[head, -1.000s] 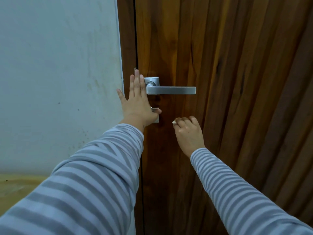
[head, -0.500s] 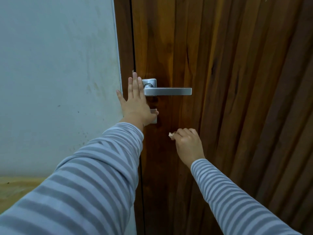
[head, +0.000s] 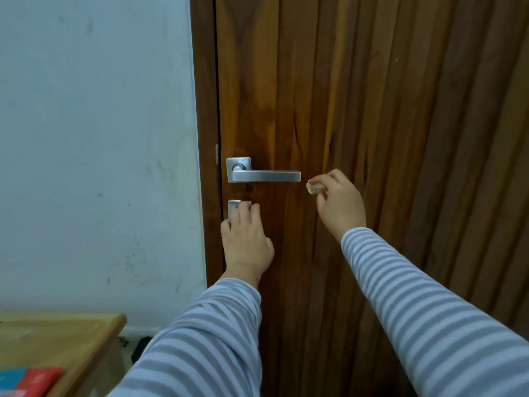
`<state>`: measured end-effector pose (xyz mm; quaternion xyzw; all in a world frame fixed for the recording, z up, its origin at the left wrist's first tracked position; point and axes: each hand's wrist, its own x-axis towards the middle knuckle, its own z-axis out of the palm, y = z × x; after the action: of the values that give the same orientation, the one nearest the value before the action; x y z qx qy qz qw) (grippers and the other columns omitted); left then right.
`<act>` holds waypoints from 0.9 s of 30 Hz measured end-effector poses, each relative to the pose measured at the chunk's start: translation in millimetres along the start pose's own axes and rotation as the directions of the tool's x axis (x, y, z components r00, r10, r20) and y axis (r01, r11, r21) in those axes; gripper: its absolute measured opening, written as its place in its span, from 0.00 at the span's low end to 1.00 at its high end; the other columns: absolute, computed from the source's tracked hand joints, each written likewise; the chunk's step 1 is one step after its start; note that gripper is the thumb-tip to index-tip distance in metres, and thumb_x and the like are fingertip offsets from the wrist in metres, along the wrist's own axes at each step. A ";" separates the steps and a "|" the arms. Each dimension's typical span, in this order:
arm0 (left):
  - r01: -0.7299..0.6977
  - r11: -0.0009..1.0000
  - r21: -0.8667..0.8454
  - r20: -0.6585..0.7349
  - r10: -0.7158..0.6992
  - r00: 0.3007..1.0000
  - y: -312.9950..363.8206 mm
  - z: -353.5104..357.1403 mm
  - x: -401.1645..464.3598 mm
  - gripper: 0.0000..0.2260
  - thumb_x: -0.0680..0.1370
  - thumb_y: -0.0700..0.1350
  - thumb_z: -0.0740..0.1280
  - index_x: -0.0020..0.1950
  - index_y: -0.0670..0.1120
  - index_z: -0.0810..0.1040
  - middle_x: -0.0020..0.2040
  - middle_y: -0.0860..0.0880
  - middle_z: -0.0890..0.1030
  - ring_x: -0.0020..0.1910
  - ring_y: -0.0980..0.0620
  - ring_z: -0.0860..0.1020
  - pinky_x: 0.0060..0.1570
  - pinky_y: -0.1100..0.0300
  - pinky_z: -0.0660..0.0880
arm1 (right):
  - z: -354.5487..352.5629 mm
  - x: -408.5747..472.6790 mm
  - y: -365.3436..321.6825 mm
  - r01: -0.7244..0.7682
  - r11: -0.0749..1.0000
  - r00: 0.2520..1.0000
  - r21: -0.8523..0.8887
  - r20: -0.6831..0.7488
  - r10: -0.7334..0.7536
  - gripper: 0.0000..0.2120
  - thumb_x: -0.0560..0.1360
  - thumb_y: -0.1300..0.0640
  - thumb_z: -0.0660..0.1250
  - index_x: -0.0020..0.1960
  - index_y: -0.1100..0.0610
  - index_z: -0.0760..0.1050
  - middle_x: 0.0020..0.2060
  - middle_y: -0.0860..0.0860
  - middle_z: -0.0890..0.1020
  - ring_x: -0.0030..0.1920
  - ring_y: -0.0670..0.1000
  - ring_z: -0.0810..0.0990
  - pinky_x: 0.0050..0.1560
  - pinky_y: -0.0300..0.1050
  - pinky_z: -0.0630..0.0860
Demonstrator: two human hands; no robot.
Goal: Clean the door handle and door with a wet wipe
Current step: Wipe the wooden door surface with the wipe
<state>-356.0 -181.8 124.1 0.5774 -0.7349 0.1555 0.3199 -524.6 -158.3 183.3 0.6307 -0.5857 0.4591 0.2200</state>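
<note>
Since a second ago the right hand (head: 339, 204) has risen from below the door handle (head: 264, 175) to just right of its free end, fingers pinching a balled wet wipe (head: 314, 187). Lower now, the left hand (head: 246, 239) lies flat, unclenched on the door (head: 400, 110), fingertips over the lock plate (head: 233, 207). Lever's long axis runs level, pointing right.

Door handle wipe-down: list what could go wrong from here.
1. The wet wipe is a small wad pinched in the right hand; it may slip out.
2. Pressing on the door handle could unlatch the door.
3. The left hand covers the lock plate, which may go uncleaned.
</note>
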 end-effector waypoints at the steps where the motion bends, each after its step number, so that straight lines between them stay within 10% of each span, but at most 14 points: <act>1: -0.050 0.999 0.001 0.033 0.050 0.998 3.4 -0.9 2.7 0.30 0.77 0.49 0.63 0.77 0.47 0.57 0.75 0.46 0.60 0.73 0.46 0.61 0.69 0.51 0.62 | -3.9 7.0 -1.8 -0.005 1.000 1.000 0.011 -0.011 0.006 0.12 0.75 0.65 0.63 0.55 0.55 0.79 0.49 0.49 0.75 0.47 0.51 0.78 0.46 0.45 0.77; 14: -0.222 0.951 0.215 0.258 0.164 0.952 20.0 -19.1 68.5 0.42 0.79 0.57 0.59 0.79 0.42 0.34 0.76 0.44 0.27 0.78 0.46 0.36 0.76 0.45 0.40 | -17.5 121.8 -36.5 0.169 0.962 0.968 -0.213 -0.146 -0.202 0.11 0.78 0.62 0.60 0.56 0.59 0.80 0.52 0.52 0.80 0.50 0.53 0.78 0.46 0.43 0.72; 27: -0.214 0.962 0.171 0.238 0.171 0.956 13.3 0.0 69.0 0.45 0.76 0.60 0.60 0.79 0.43 0.35 0.75 0.46 0.24 0.78 0.48 0.33 0.75 0.41 0.40 | 7.6 129.1 -22.3 0.291 0.908 0.934 -0.301 -0.117 -0.338 0.09 0.78 0.61 0.63 0.49 0.61 0.82 0.43 0.54 0.81 0.45 0.53 0.77 0.44 0.43 0.73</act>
<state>-377.5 -229.6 170.8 0.5450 -0.8001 0.1920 0.1612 -515.1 -229.0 293.5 0.6392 -0.5144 0.3815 0.4257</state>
